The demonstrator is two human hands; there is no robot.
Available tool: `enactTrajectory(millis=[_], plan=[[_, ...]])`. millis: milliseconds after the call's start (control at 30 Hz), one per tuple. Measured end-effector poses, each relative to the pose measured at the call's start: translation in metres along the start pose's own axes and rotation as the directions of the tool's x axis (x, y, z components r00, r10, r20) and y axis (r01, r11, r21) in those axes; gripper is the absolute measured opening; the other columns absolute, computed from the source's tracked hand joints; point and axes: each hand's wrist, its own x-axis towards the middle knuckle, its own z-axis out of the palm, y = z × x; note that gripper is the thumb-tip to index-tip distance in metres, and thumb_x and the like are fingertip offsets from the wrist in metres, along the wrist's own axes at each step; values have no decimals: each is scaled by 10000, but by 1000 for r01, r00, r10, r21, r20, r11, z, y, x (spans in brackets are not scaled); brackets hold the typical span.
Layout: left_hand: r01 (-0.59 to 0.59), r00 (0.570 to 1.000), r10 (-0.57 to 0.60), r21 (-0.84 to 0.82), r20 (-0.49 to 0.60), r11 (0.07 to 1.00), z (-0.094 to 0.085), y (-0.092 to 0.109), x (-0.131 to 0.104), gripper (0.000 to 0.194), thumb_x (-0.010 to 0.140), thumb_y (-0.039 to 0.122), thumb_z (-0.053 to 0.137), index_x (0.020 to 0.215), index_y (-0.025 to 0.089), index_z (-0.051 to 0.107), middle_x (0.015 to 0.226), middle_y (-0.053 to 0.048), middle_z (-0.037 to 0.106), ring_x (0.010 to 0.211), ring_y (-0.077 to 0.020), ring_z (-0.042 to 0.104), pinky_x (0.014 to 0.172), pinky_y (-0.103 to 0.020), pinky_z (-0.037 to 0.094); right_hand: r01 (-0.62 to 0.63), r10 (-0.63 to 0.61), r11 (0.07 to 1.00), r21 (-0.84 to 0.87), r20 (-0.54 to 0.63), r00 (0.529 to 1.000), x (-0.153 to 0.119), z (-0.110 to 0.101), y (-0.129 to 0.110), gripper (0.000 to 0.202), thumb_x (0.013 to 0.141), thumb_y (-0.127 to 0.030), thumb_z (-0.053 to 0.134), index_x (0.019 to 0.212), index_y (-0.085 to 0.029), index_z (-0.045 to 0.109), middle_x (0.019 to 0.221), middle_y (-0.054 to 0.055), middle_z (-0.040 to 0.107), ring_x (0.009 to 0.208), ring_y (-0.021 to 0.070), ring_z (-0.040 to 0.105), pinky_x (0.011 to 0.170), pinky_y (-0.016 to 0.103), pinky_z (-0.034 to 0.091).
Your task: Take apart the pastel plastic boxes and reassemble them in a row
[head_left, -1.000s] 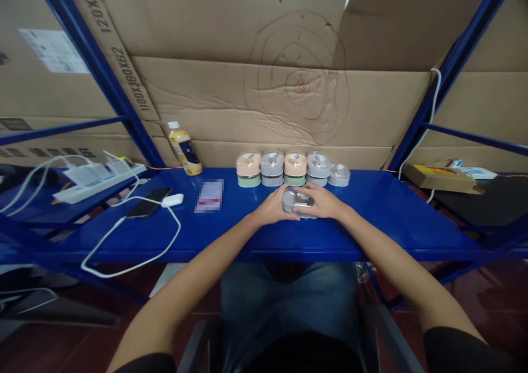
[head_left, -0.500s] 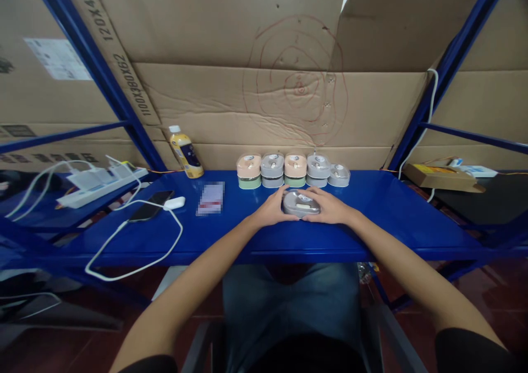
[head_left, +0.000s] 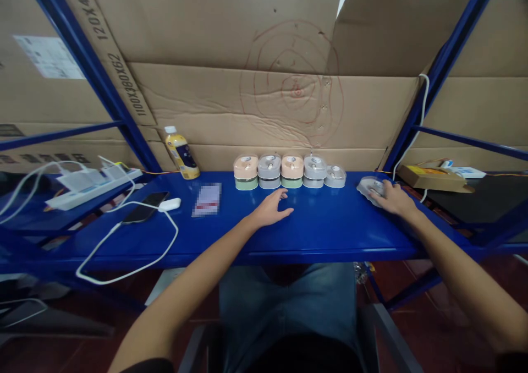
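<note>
At the right end of the blue table, my right hand (head_left: 397, 199) has its fingers closed on the near right side of a grey rounded container (head_left: 368, 189) with a clear top; part of it is hidden by the fingers. My left hand (head_left: 272, 208) is held over the middle of the table, thumb apart from the curved fingers, holding nothing. Just beyond it stands a row of small containers with clear lids. Peach over green (head_left: 246, 169), grey (head_left: 269, 169), another peach over green (head_left: 292, 169) and another grey stack (head_left: 314, 169) are followed by a single grey container (head_left: 335, 176).
A yellow drink bottle (head_left: 182, 153), a blurred card (head_left: 207, 199) and a dark phone (head_left: 145, 208) with a white cable lie leftward. A power strip (head_left: 93, 190) is further left. Beyond the right post sits an open cardboard box (head_left: 435, 179). Cardboard (head_left: 198, 92) backs the table (head_left: 322, 235).
My right hand has carried the grey container from the middle to the right end of the table. My left hand has let go of it and stays near its place.
</note>
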Motion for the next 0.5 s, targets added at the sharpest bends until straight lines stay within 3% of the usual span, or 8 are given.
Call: enactTrajectory(millis=[67,200,333,500], plan=[[5,1000,-5,0,3,1000,0,1,0,624,866,465,721,1372,186,487,1294,-146,665,1206,-302,663,1066,-493,547,-137,137,989,56,4,991,32,4,-8,800,962,-633,498,1503,-54,387,1451,364,469,1336,475,544,1074,526,440],[17,1000,-17,0,11,1000,-2,2,-1,623,865,467,722,1372,190,490,1314,-149,661,1214,-306,660,1069,-502,543,-175,179,976,132,-19,984,69,19,-39,822,951,-641,501,1513,-56,369,1473,351,443,1378,467,515,1081,508,442],[0,1000,0,6,26,1000,-3,3,-1,602,867,482,715,1348,180,515,1324,-154,653,1232,-322,651,1078,-515,533,-151,176,957,246,-79,981,74,38,-59,865,957,-696,438,1553,-80,326,1490,343,408,1352,456,538,1082,488,439],[-8,999,7,22,34,1000,-5,6,0,553,868,478,716,1308,184,555,1305,-149,654,1221,-330,654,1076,-519,533,-106,150,946,307,-124,981,67,44,-60,867,1010,-586,364,1597,16,152,1562,385,317,1424,445,464,1132,484,397]])
